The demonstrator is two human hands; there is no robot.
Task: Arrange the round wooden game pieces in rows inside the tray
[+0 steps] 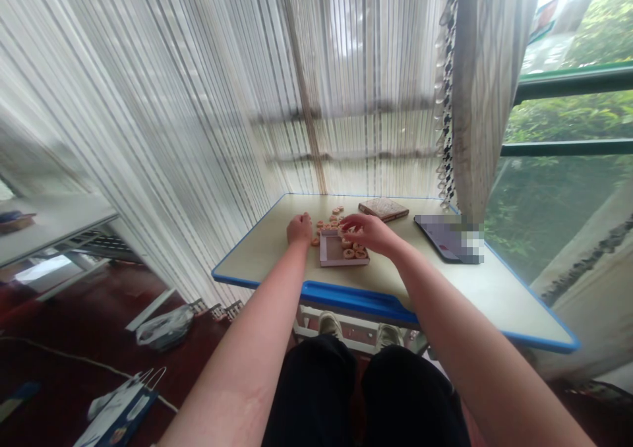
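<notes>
My left hand (299, 228) rests on the table just left of a shallow open box (330, 257). Its fingers are curled closed, and whatever may be inside them is hidden. Over the box's far right part, my right hand (370, 232) has bent fingers, with a round wooden Chinese chess piece (342, 232) at the fingertips. Several more chess pieces (355, 253) lie in the right side of the box, partly covered by this hand. Behind the box, between my hands, loose pieces (326, 225) are scattered on the table.
The box's patterned lid (384, 208) lies at the back of the blue-edged table (267, 252). A dark, flat, partly blurred device (440, 239) is on the right. Curtains (366, 130) hang behind the table. Bags (165, 325) lie on the floor at left.
</notes>
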